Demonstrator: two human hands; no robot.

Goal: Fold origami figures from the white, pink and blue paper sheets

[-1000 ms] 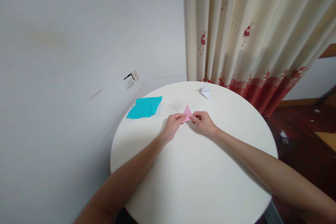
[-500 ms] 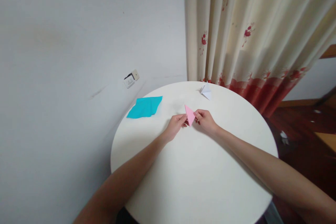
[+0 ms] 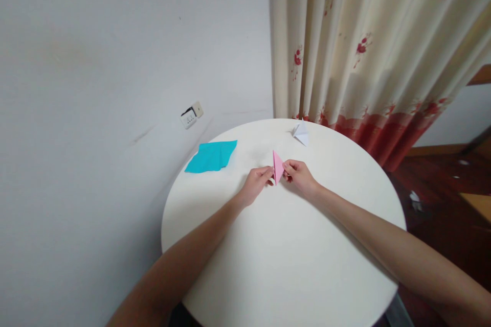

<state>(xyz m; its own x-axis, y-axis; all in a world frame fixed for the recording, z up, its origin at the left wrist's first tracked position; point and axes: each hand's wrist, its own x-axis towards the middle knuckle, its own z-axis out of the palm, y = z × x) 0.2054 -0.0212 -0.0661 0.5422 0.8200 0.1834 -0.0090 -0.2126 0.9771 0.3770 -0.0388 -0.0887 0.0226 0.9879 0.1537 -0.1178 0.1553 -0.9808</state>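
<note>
At the centre of the frame, just above the middle of the round white bench, both hands meet on a small folded pink paper. The left hand comes in from the lower left and the right hand from the lower right; each has its fingertips pinched closed on the paper's lower part, the left on its left edge, the right on its right edge. The paper stands between the two hands as a narrow triangle, its point aimed toward the top of the frame and its long axis running nearly straight up and down the picture, tilted a little to the left at the tip. It seems to be lifted slightly off the bench, though how far cannot be told. Both hands are equally close, since each touches it; the paper's free tip lies above the fingers, away from the person.

Toward the upper left of the bench lies a flat teal paper sheet, well apart from the hands. Near the bench's far edge, above and right of the pink paper, sits a small folded white paper. Behind the bench hang a cream floral curtain and, at left, a wall socket.
</note>
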